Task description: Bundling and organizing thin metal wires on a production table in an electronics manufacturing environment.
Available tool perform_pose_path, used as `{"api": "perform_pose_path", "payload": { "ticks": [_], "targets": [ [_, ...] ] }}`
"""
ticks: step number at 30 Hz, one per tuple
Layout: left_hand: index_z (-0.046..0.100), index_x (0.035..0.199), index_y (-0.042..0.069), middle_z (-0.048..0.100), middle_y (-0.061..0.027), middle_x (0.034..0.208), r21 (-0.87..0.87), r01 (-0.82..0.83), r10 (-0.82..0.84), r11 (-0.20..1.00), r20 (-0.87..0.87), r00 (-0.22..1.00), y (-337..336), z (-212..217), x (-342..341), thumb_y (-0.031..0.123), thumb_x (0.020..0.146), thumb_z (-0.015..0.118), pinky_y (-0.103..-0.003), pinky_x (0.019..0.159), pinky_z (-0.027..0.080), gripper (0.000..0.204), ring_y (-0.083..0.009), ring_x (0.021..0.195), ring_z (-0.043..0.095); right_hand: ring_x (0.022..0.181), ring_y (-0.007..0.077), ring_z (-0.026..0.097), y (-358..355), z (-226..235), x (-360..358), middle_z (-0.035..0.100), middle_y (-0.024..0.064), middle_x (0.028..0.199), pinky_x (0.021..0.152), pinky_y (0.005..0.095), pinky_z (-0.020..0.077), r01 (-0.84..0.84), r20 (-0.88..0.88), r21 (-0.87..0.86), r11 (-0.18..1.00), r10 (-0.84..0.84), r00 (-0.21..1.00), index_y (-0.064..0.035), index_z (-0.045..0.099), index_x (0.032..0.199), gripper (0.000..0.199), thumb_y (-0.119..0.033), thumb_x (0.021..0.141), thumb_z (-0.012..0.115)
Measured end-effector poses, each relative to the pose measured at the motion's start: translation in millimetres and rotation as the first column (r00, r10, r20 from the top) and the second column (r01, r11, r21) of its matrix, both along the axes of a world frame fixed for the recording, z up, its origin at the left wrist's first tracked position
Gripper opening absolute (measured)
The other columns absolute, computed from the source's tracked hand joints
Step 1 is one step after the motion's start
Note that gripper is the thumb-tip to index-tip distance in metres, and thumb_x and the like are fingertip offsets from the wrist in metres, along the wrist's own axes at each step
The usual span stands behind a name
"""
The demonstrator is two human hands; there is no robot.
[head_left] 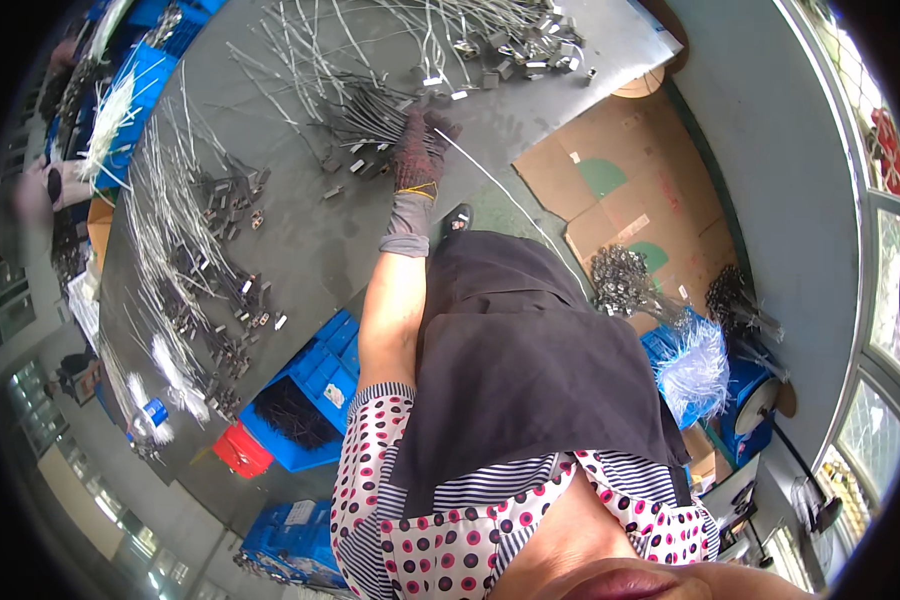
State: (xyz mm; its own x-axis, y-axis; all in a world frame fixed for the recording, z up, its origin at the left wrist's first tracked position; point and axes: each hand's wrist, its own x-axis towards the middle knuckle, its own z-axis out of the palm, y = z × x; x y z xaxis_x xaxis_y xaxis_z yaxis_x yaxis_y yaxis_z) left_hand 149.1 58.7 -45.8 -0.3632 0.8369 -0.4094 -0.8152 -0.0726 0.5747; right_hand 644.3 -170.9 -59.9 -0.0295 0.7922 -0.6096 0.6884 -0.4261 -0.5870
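My left hand [419,152], in a dark red and grey knitted glove with a yellow band at the wrist, is closed at the edge of the grey table [305,220]. Its fingers are curled against a fanned bunch of dark cables [368,112] and partly hidden by the glove's back. From beside the fingertips a thin white cord [515,198] runs down to the right, past the table edge. Small dark connectors [355,160] lie just left of the hand. My right hand is out of view.
More cables [170,200] with dark ends cover the table's left side; another heap of connectors [530,55] lies at the far edge. Blue crates [315,370] and a red bin [241,450] stand below left. Flattened cardboard [610,190] and cable bundles [625,280] are on the right.
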Motion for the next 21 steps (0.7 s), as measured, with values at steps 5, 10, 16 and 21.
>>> {"api": "perform_pose_path", "payload": {
  "ticks": [5, 10, 16, 21],
  "targets": [
    [0.065, 0.104, 0.011, 0.067, -0.0059, 0.092, -0.075, 0.071, -0.065, 0.995, 0.069, 0.995, -8, -7, -4, 0.034, 0.095, 0.072, -0.055, 0.090, 0.057, 0.026, -0.0231, 0.089, 0.067, 0.084, 0.0226, 0.067, 4, 11, 3, 0.074, 0.0168, 0.089, 0.077, 0.0358, 0.0512, 0.037, 0.035, -0.033, 0.999, -0.036, 0.999, 0.0018, 0.073, 0.099, 0.034, -0.031, 0.087, 0.071],
    [0.064, 0.103, 0.009, 0.067, -0.0067, 0.093, -0.005, -0.078, 0.078, 0.997, 0.054, 0.995, -11, 8, -26, 0.034, 0.096, 0.070, -0.055, 0.090, 0.057, 0.026, -0.0237, 0.088, 0.067, 0.084, 0.0228, 0.067, 17, 37, -17, 0.074, 0.0169, 0.090, 0.078, 0.0360, 0.0513, 0.071, 0.056, -0.049, 0.996, -0.068, 0.996, 0.0019, 0.073, 0.099, 0.035, -0.031, 0.087, 0.072],
    [0.064, 0.111, 0.009, 0.067, -0.0059, 0.095, -0.024, -0.046, 0.044, 0.999, -0.058, 0.997, -22, 10, -38, 0.035, 0.098, 0.068, -0.051, 0.086, 0.059, 0.029, -0.0217, 0.088, 0.067, 0.084, 0.0230, 0.067, 47, 62, -61, 0.074, 0.0170, 0.090, 0.078, 0.0363, 0.0515, 0.087, 0.098, -0.037, 0.996, -0.083, 0.992, 0.0020, 0.073, 0.099, 0.035, -0.031, 0.087, 0.072],
    [0.063, 0.112, 0.009, 0.067, -0.0063, 0.099, -0.005, 0.108, -0.108, 0.994, -0.027, 0.994, -28, -6, -15, 0.035, 0.098, 0.068, -0.050, 0.086, 0.059, 0.031, -0.0230, 0.088, 0.068, 0.085, 0.0237, 0.067, 100, 69, -131, 0.074, 0.0175, 0.091, 0.079, 0.0368, 0.0517, 0.018, -0.033, -0.018, 1.000, -0.019, 0.999, 0.0025, 0.073, 0.099, 0.036, -0.031, 0.087, 0.072]
  ]
}}
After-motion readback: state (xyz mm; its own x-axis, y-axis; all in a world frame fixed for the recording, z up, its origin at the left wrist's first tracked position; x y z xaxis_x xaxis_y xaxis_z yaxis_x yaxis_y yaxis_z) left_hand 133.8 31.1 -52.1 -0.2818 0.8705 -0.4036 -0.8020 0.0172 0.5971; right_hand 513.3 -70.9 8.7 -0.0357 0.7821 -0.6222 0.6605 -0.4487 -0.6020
